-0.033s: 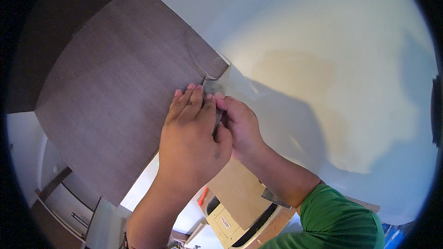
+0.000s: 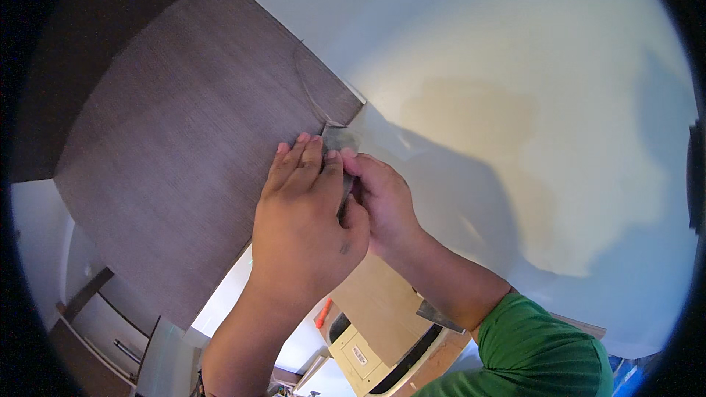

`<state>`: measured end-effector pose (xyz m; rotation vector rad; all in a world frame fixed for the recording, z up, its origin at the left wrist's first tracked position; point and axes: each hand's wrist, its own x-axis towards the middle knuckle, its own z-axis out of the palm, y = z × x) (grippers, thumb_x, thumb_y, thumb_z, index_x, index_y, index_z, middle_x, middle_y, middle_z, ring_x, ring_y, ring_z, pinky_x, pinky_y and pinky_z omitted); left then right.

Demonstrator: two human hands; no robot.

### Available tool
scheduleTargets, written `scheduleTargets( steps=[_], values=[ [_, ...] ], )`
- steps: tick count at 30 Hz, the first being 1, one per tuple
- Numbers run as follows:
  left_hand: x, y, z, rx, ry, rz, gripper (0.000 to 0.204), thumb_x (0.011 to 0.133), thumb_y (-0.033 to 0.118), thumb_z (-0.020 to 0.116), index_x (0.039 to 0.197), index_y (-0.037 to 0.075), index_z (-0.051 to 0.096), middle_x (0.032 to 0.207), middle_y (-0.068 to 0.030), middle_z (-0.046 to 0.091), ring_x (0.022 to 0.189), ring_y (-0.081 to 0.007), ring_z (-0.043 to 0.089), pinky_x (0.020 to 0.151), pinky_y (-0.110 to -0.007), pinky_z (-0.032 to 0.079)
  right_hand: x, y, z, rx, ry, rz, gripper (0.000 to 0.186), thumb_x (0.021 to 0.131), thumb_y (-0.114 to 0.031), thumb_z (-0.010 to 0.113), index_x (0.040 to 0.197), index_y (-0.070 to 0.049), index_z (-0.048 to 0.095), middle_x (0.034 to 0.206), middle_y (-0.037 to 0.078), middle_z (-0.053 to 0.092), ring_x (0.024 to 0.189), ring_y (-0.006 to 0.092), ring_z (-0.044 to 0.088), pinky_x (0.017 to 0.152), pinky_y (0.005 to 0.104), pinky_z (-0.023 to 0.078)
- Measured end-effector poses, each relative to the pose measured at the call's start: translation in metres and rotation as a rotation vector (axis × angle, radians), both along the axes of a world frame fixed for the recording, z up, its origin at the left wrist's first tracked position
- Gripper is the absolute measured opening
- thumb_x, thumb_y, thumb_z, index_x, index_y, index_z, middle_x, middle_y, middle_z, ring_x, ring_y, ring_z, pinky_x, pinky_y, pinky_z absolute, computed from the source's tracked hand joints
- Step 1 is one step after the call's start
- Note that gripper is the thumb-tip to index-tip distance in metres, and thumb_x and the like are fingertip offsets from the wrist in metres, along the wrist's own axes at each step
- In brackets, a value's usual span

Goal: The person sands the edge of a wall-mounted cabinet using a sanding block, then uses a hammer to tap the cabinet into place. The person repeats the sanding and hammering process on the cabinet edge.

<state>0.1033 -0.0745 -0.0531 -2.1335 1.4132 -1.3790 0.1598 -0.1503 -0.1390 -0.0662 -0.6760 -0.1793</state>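
My left hand (image 2: 301, 220) lies over the right part of a dark wood-grain panel (image 2: 162, 117), fingers close together and pressing on a flat grey metal scraper-like blade (image 2: 337, 140). My right hand (image 2: 382, 198) grips this blade from the right, thumb near its upper part. Much of the blade is hidden by both hands, so its exact kind is unclear. A thin loose strip (image 2: 316, 106) curves over the panel down to the blade, beside the panel's corner against the white surface (image 2: 551, 140).
Below my hands are a tan sheet (image 2: 379, 298) on a cream appliance (image 2: 353, 356) and an orange object (image 2: 323, 312). Dark shelving (image 2: 95, 287) stands at lower left. A darker panel (image 2: 88, 22) borders the wood-grain one at upper left.
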Motion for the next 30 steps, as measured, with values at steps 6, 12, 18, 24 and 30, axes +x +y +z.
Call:
scheduleTargets(
  steps=[6,12,18,24,30],
  values=[
    [-0.022,-0.001,0.013,-0.006,-0.003,0.006,0.04,0.068,0.01,0.064,0.105,-0.004,0.067,0.117,-0.0284,0.062,0.115,-0.0423,0.058,0.104,-0.047,0.042,-0.014,-0.001,0.01,-0.03,-0.034,-0.016,0.022,0.098,-0.02,0.05,0.093,-0.002,0.059,0.089,0.007,0.064,0.081,0.0136,0.062,0.076,0.0303,0.051],
    [-0.021,-0.003,0.012,0.012,-0.006,0.0,0.039,0.068,0.01,0.064,0.105,-0.004,0.067,0.117,-0.0284,0.062,0.115,-0.0424,0.058,0.104,-0.047,0.042,-0.011,-0.002,0.007,-0.02,-0.064,-0.031,0.021,0.098,-0.022,0.053,0.092,-0.003,0.06,0.086,0.006,0.063,0.079,0.0124,0.06,0.073,0.0292,0.05],
    [-0.025,-0.001,0.01,0.046,-0.012,0.019,0.039,0.068,0.01,0.064,0.105,-0.004,0.067,0.117,-0.0284,0.062,0.115,-0.0424,0.058,0.104,-0.046,0.042,-0.022,0.002,0.01,0.047,-0.045,0.004,0.022,0.098,-0.02,0.053,0.087,-0.003,0.06,0.083,0.005,0.062,0.075,0.0116,0.059,0.071,0.0277,0.051],
    [-0.022,-0.002,0.004,0.086,-0.021,0.029,0.039,0.069,0.011,0.064,0.105,-0.004,0.067,0.117,-0.0284,0.062,0.115,-0.0425,0.058,0.104,-0.046,0.042,-0.016,0.002,0.003,0.037,-0.107,-0.068,0.023,0.098,-0.021,0.053,0.09,-0.001,0.062,0.084,0.007,0.064,0.077,0.0131,0.062,0.073,0.0279,0.052],
    [-0.02,-0.005,0.005,0.104,-0.032,0.04,0.039,0.069,0.011,0.064,0.104,-0.004,0.067,0.117,-0.0283,0.062,0.115,-0.0426,0.058,0.104,-0.046,0.043,-0.01,0.002,0.004,0.055,-0.104,-0.045,0.024,0.098,-0.021,0.053,0.09,-0.001,0.062,0.085,0.007,0.064,0.077,0.0135,0.061,0.073,0.0291,0.051]
  ],
)
